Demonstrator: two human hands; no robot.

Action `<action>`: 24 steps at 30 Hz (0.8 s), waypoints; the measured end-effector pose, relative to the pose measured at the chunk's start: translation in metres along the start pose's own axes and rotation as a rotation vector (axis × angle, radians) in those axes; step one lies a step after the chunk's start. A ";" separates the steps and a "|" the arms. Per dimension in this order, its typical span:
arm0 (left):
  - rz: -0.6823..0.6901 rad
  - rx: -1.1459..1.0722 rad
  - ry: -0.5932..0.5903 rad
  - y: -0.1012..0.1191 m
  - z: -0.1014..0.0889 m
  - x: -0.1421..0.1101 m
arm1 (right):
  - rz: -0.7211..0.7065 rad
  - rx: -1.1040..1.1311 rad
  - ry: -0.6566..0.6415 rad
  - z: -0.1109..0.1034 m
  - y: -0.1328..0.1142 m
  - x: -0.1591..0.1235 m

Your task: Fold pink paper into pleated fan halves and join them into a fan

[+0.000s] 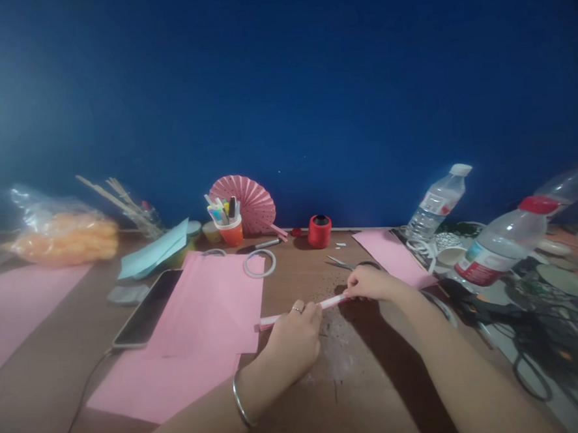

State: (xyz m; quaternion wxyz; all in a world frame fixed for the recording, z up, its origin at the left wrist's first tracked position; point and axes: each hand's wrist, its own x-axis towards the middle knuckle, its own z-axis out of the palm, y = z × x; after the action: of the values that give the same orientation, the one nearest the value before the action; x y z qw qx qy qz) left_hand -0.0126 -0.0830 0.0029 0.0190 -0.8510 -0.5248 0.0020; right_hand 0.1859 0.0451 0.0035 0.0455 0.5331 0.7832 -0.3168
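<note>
A narrow strip of folded pink paper [333, 301] with a white band lies low over the brown desk, slanting up to the right. My left hand [296, 333], with a ring and a silver bangle, is closed over its middle, and the fingertips are mostly hidden. The right end is pinched in the fingers of my right hand [369, 282]. Just behind that hand lies a pair of scissors [341, 263], its handles partly covered. Sheets of pink paper [211, 306] are spread left of my left hand, near the strip's left end.
A pink pleated fan [249, 202] stands behind a cup of markers [230, 232]. Near the wall is a red pot [320, 231]. Tape rolls, such as one ring [259, 263], and a phone [150, 310] lie leftward. Plastic bottles [501, 243] and clutter fill the right.
</note>
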 end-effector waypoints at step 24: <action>-0.019 0.026 0.043 0.003 -0.004 0.001 | 0.093 -0.280 0.093 -0.002 -0.014 -0.003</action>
State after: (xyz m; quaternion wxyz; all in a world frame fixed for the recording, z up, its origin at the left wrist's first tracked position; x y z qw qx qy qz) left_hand -0.0092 -0.0833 0.0072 0.0412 -0.8455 -0.5324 -0.0098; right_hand 0.1761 0.0406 0.0125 0.0980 0.5713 0.7955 -0.1770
